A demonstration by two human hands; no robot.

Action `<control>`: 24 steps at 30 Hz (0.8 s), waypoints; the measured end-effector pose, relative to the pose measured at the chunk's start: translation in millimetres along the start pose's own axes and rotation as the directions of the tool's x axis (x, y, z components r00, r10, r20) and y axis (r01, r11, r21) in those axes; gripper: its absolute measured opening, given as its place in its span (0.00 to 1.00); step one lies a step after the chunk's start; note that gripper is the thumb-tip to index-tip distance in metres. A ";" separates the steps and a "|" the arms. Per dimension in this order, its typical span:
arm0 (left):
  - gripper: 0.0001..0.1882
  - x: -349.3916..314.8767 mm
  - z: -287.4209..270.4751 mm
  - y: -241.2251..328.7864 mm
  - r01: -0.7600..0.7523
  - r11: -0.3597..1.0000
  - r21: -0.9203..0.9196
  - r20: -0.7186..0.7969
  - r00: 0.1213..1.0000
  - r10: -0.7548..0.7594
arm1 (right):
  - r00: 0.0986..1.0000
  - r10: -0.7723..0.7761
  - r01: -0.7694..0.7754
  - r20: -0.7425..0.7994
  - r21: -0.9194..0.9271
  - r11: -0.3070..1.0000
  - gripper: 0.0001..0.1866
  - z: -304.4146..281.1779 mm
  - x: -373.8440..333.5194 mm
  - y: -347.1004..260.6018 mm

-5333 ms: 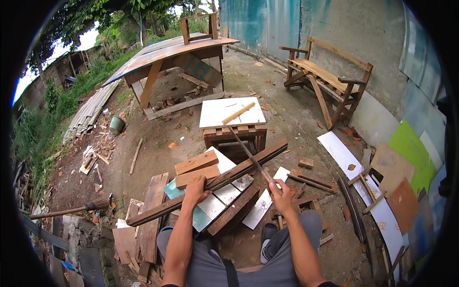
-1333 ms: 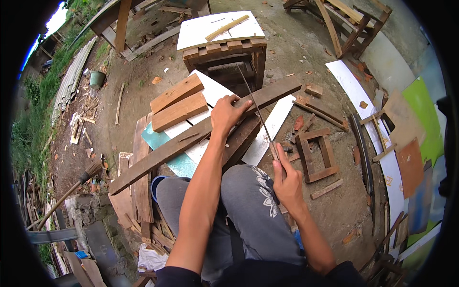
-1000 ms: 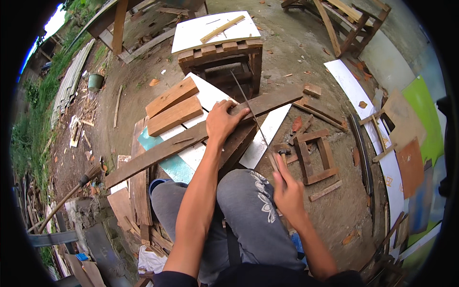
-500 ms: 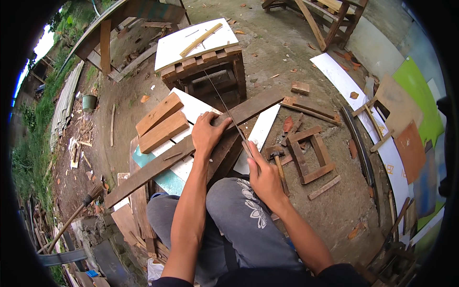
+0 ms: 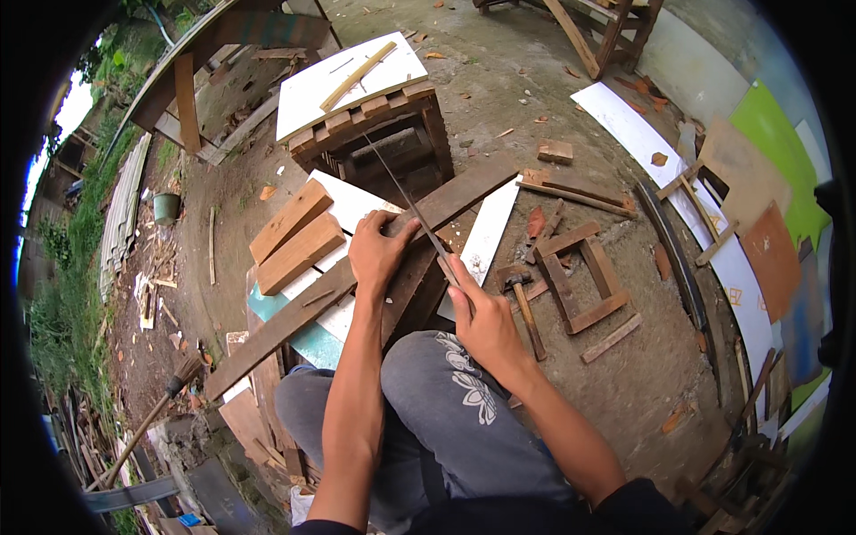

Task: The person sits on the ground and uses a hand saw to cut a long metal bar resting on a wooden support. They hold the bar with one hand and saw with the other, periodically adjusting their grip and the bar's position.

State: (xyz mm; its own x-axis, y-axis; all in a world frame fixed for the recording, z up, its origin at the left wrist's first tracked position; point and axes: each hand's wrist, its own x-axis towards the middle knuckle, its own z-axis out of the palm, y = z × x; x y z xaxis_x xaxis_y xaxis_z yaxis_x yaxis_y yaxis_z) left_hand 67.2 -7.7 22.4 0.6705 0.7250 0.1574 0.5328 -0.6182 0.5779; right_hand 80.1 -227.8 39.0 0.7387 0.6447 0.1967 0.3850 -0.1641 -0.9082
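Observation:
A long dark wooden plank (image 5: 473, 190) lies at a slant in front of my knees. My left hand (image 5: 376, 252) grips it near the middle, thumb along its face and fingers over the far edge. Closed around the handle end of a handsaw is my right hand (image 5: 486, 319), just nearer to me than the plank. The thin saw blade (image 5: 392, 174) crosses the plank right beside my left thumb and points away toward a slatted stool. Most of the handle is hidden in my fist. Under the plank is a dark wooden support (image 5: 415, 290).
Two short wood blocks (image 5: 303, 250) rest on white boards left of my hand. At right on the ground are a hammer (image 5: 526, 312), a small wooden frame (image 5: 599, 312) and offcuts. A slatted stool (image 5: 437, 134) with a white top (image 5: 312, 85) stands ahead. A broom (image 5: 169, 390) leans at left.
The whole view has shifted slightly, so things sit a little further left. Both hands keep their grips, and the saw lies across the plank at nearly the same spot.

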 end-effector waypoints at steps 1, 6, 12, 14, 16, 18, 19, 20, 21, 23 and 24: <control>0.27 1.4 -0.8 1.2 0.003 1.000 -0.004 -0.007 1.000 -0.003 | 0.996 -0.089 0.090 -0.030 0.029 0.996 0.24 -0.8 2.0 -1.4; 0.26 1.0 1.3 -1.4 0.047 0.998 -0.029 -0.022 0.999 -0.048 | 1.000 -0.016 0.016 -0.001 -0.039 0.999 0.25 -46.7 -71.0 -27.2; 0.27 1.1 2.1 -2.5 0.010 1.000 -0.012 -0.012 1.000 -0.010 | 1.000 0.012 -0.011 0.029 -0.027 1.000 0.26 -22.1 -15.8 -23.2; 0.27 2.3 0.0 -0.4 0.030 1.000 0.000 -0.012 0.999 -0.030 | 1.000 -0.025 0.025 0.001 0.003 1.000 0.25 -10.5 8.1 -16.4; 0.27 4.6 -1.7 0.6 0.066 0.998 -0.012 -0.009 0.998 -0.066 | 0.987 0.118 -0.111 0.113 -0.059 0.992 0.25 -13.6 4.8 -13.6; 0.27 5.7 0.4 0.2 0.096 0.995 -0.031 0.003 0.995 -0.096 | 0.994 0.046 -0.038 0.101 -0.080 0.996 0.25 -29.5 -24.6 -15.4; 0.27 5.4 1.4 -0.9 0.097 0.995 -0.038 0.006 0.995 -0.097 | 0.992 0.080 -0.072 0.097 -0.088 0.994 0.25 -40.2 -45.8 -18.2; 0.28 4.6 1.8 -2.5 0.103 0.994 -0.031 -0.002 0.995 -0.103 | 0.997 0.037 -0.032 0.071 -0.084 0.996 0.25 -48.5 -62.9 -22.0; 0.27 3.3 2.4 -4.0 0.107 0.994 -0.027 -0.007 0.994 -0.107 | 0.999 -0.039 0.040 0.018 -0.072 0.997 0.25 -51.8 -71.6 -24.5; 0.26 1.6 4.7 -5.1 0.073 0.997 -0.004 -0.045 0.996 -0.073 | 0.999 0.003 -0.001 0.037 -0.042 0.999 0.25 -49.2 -71.1 -28.5; 0.27 1.7 4.8 -5.7 0.059 0.998 -0.021 -0.041 0.997 -0.060 | 0.999 -0.039 0.039 -0.006 -0.026 0.999 0.26 -42.7 -60.1 -29.3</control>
State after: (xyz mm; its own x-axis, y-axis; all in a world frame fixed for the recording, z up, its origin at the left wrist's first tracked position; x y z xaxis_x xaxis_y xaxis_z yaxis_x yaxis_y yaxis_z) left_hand 67.8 -4.4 15.5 0.6152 0.7729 0.1554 0.5610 -0.5677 0.6025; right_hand 48.1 -293.6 69.5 0.7261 0.6464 0.2342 0.4278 -0.1582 -0.8899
